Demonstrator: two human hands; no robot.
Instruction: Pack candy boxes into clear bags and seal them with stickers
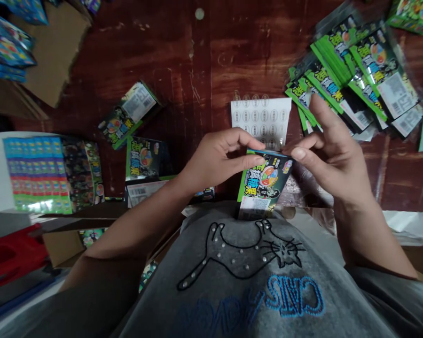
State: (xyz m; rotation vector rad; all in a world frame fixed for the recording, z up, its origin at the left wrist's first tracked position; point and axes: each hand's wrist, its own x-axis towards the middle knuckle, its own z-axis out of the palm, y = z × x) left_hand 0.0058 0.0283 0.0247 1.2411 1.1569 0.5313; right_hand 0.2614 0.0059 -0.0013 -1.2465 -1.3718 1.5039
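Step in hand, my read: working the top edge of a black-and-green box (264,180). Box sits tilted at the bench (155,56) edge, against my grey shirt (239,277). My left hand (215,157) pinches its top edge, thumb on the front face. My right hand (338,159) is at the top right corner, thumb and finger narrow, index raised; can't tell if it grips anything. Sticker sheet (261,116) lies just beyond. Next move probably calls for a steady left pinch, light right fingertips.
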